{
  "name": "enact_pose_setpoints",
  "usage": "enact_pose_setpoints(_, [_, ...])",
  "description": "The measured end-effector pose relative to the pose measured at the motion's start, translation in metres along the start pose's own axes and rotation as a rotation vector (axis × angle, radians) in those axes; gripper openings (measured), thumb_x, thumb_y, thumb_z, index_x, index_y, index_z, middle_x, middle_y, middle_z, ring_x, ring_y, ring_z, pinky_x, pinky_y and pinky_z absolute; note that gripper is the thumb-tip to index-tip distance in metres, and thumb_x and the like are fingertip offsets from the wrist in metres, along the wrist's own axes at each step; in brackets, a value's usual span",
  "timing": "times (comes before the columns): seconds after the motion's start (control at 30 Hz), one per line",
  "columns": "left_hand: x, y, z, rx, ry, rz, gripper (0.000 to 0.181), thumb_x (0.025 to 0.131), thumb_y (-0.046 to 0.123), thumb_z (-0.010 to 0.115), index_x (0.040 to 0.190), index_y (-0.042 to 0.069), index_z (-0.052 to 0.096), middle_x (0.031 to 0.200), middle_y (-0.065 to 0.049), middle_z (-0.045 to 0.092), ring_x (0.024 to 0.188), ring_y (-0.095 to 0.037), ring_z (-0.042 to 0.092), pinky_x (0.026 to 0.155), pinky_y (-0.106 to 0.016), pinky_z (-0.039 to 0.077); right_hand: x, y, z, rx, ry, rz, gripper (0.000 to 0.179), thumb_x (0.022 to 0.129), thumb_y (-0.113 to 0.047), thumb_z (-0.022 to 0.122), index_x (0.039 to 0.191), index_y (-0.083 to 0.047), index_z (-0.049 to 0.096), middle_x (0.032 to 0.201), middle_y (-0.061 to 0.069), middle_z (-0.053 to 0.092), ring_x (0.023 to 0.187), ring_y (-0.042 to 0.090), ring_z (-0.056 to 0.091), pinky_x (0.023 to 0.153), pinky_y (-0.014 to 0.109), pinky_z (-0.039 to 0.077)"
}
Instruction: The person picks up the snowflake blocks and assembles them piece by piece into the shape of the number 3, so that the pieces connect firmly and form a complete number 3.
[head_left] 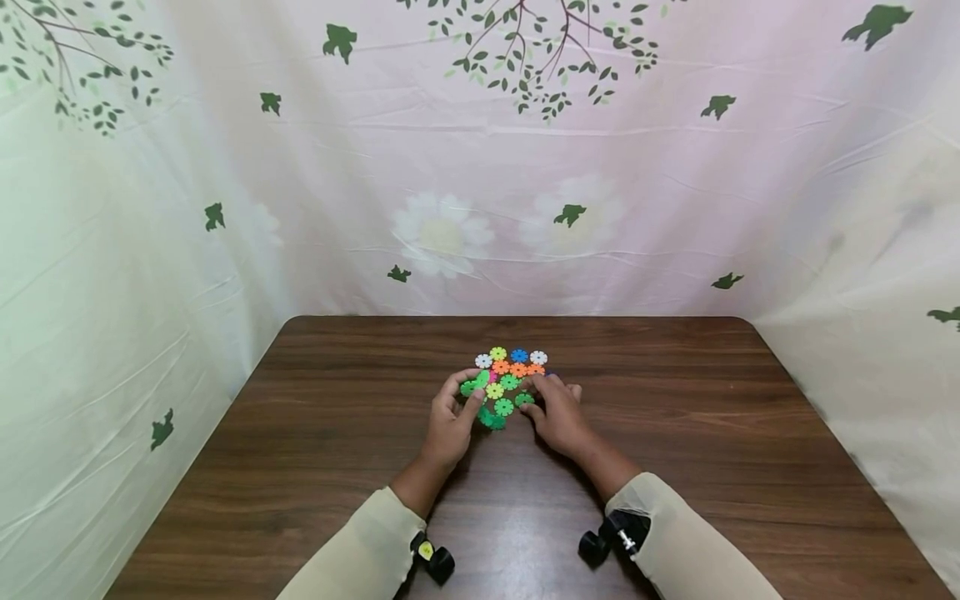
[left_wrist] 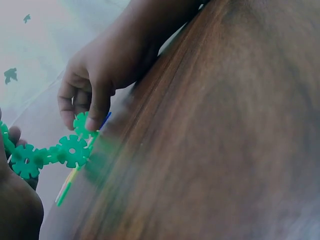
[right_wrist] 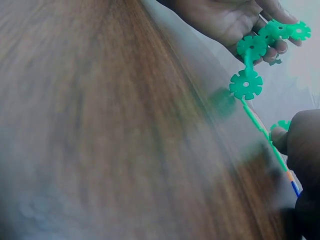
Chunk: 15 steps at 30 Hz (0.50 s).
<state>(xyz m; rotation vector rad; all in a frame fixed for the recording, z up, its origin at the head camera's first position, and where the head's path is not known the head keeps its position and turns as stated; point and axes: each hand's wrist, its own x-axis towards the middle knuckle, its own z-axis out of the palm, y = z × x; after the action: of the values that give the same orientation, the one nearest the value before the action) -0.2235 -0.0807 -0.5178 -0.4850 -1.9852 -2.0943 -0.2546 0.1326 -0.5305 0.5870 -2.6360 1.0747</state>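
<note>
A flat construction of linked, notched plastic discs [head_left: 504, 407] is held between both hands, in green, yellow, orange, pink, white and blue. My left hand [head_left: 447, 429] grips green discs at its left side, thumb on the near face. My right hand [head_left: 558, 417] pinches a green disc [left_wrist: 81, 125] at the right edge between thumb and fingers. In the right wrist view a chain of green discs [right_wrist: 246, 85] hangs from the left hand [right_wrist: 220, 22], joined to the thin edge of the flat part. The right fingers cover part of the orange row.
The discs are above a dark brown wooden table [head_left: 337, 467] with rounded far corners. A pale curtain [head_left: 480, 167] with printed leaves and flowers stands behind it and along both sides. Black wrist devices [head_left: 615, 533] are strapped over the light sleeves.
</note>
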Motion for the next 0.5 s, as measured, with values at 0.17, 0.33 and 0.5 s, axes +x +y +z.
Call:
enact_pose_setpoints(0.17, [-0.0009,0.0011,0.0011,-0.029,-0.001,0.01,0.035,0.111,0.005,0.059,0.143,-0.01,0.056,0.137,-0.036,0.059,0.11,-0.004,0.066,0.092,-0.024,0.06,-0.0021,-0.0001,-0.0004,0.032,0.056,-0.037,0.015,0.095,-0.008,0.082,0.107,-0.012,0.075,0.111,0.007,0.078,0.108,0.028,0.067,0.092,0.043,0.03])
enact_pose_setpoints(0.33, [-0.001,0.0006,0.002,-0.062,-0.009,0.026,0.036,0.109,0.001,0.06,0.142,-0.013,0.055,0.118,-0.03,0.064,0.098,-0.009,0.068,0.084,-0.02,0.059,-0.0012,0.0014,-0.0002,0.1,0.14,-0.17,0.01,0.096,-0.001,0.079,0.103,-0.007,0.074,0.101,0.009,0.078,0.094,0.025,0.072,0.089,0.04,0.045])
enact_pose_setpoints(0.5, [-0.001,0.0011,0.0023,-0.072,-0.021,0.015,0.036,0.108,-0.001,0.062,0.141,-0.014,0.055,0.103,-0.011,0.067,0.094,-0.012,0.069,0.082,-0.02,0.059,-0.0002,0.0008,-0.002,0.169,0.173,-0.242,0.003,0.1,-0.003,0.074,0.103,-0.001,0.073,0.09,0.014,0.077,0.073,0.011,0.065,0.071,0.031,0.053])
